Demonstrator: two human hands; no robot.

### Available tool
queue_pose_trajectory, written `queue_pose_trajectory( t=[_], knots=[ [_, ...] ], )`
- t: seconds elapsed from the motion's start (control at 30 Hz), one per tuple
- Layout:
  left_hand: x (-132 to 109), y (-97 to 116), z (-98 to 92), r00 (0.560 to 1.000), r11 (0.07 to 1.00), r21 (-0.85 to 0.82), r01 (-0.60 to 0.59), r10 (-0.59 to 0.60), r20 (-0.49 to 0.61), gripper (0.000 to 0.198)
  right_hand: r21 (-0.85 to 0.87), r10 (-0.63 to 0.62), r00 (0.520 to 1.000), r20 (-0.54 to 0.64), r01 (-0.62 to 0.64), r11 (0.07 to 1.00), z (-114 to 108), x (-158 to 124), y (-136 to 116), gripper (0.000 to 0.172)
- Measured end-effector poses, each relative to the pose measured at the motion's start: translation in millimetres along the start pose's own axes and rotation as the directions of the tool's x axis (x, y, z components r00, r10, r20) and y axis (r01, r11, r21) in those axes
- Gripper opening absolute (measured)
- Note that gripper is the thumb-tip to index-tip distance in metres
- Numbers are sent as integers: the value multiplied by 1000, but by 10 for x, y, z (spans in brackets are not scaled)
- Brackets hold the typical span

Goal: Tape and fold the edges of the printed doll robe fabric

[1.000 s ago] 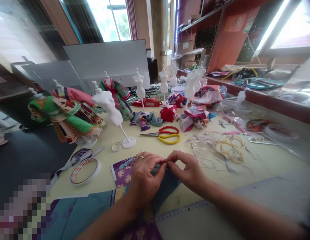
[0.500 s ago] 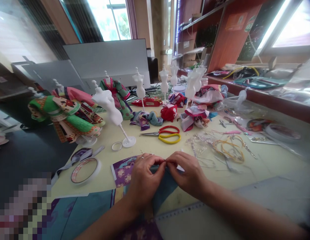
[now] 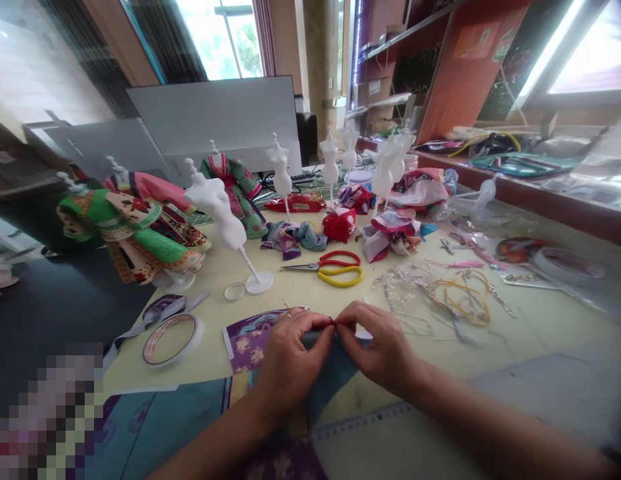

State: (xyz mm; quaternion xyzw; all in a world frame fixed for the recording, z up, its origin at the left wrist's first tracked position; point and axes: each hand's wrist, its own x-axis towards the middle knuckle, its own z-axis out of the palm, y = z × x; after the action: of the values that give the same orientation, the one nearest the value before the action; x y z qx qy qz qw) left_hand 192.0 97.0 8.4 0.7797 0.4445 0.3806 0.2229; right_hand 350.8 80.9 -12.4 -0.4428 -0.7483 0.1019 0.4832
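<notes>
The left hand (image 3: pixel 290 363) and the right hand (image 3: pixel 383 350) meet fingertip to fingertip, both pinching the top edge of a teal-blue fabric piece (image 3: pixel 335 380) lying on the pale yellow tabletop (image 3: pixel 290 293), near red-and-yellow scissors (image 3: pixel 335 268).

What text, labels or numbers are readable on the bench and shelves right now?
No text is readable.
Poster on the orange panel: print too blurred.
Ruler: tick marks, numbers too small.
Tape roll: pink print, illegible.
Purple card: flower pattern, no legible words.
Teal fabric pinched by left hand and right hand: no lettering.
</notes>
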Motion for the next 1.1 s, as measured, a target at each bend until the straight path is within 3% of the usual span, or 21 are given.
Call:
queue_pose_trajectory(
  t=[0.33,0.57,0.77,0.93,1.1],
  knots=[
    [11,12,-4,1000,998,58,-2,3,-14,9,5,-59,998,4,59,998,4,11,-7,13],
    [7,35,0,1000,998,60,8,-10,26,13,47,-11,1000,26,10,999,1,-3,-17,13],
    [56,90,-25,979,976,-108,189,-178,97,12,164,164,984,71,-174,971,-6,35,-22,11],
    [73,80,-31,934,898,-276,343,-296,200,13,300,334,929,160,-368,880,-14,92,-19,10],
    [84,46,-18,911,844,-355,401,-327,251,14,419,414,870,268,-492,763,-9,83,31,8]
  ],
)
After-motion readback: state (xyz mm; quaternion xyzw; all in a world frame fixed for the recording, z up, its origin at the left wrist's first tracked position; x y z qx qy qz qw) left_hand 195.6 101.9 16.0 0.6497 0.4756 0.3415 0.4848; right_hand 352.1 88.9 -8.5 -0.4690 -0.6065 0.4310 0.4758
